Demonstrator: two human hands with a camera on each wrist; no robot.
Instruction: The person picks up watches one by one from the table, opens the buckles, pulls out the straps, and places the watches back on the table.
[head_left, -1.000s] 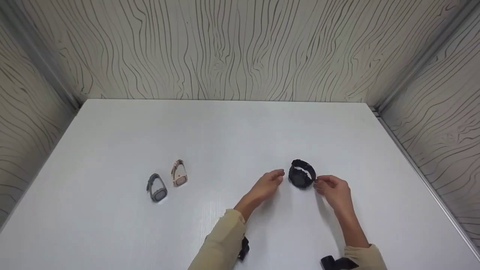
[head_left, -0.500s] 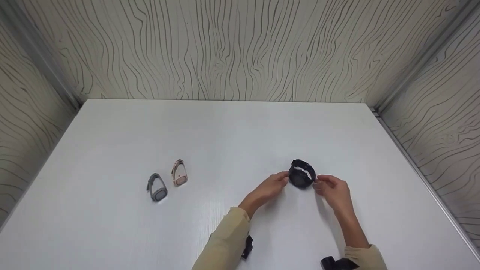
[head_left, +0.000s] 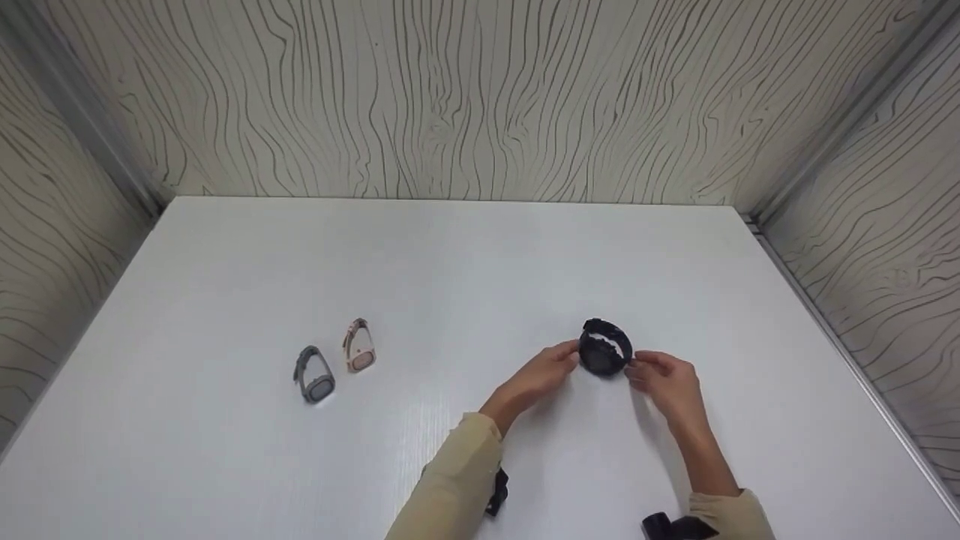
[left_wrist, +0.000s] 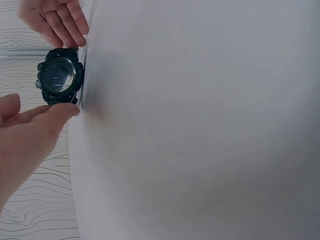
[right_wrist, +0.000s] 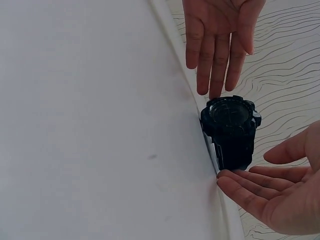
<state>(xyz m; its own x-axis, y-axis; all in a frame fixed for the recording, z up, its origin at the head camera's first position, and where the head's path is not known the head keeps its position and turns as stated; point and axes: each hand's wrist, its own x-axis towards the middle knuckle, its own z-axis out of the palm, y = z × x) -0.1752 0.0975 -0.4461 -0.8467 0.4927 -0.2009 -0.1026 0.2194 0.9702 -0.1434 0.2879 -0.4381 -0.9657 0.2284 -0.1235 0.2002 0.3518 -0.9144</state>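
A black digital wristwatch (head_left: 602, 355) with a looped strap stands on the white table, its round face (left_wrist: 59, 75) turned toward the person. My left hand (head_left: 537, 379) reaches in from the left with mostly straight fingers, their tips right at the side of the watch. On the other side my right hand (head_left: 667, 384) has loosely bent fingers, the tips at the strap. In the right wrist view the right thumb (right_wrist: 287, 150) stays apart from the watch. Neither hand wraps round it.
Left of the hands lie a grey fitness-band-style watch (head_left: 319, 388) and a pink one (head_left: 361, 361), close together. The white table (head_left: 450, 262) ends at wood-grain-patterned panels (head_left: 450, 105) at the back and both sides. A wrist camera (head_left: 657, 525) sits near the right sleeve.
My left hand has moved right and its fingertips have come up to the side of the black watch. The right hand, the black watch and the other two watches have stayed in place.
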